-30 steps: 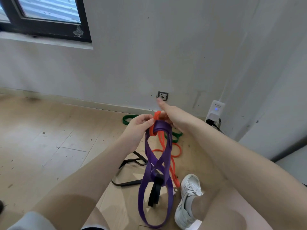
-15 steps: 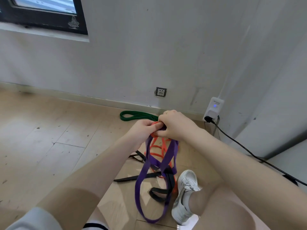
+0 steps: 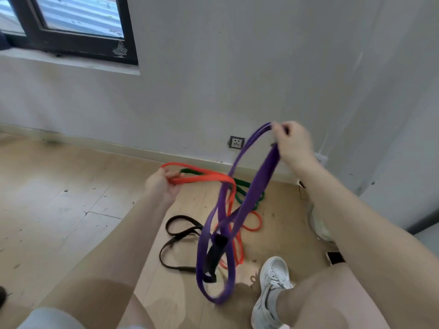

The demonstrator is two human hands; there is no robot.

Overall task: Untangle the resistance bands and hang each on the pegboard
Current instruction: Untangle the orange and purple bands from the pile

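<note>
The left hand gripped one end of the orange band, fingers curled round it. The right hand pinched the top of the purple band, held higher, near the wall. Four bands showed: purple, orange, a black band and a green band, the last two on the floor. The purple loop hung threaded through the orange and black.

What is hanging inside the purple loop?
A black band hangs through the bottom of the purple band. An orange band also crosses it. Exactly how they knot together is hidden.
</note>
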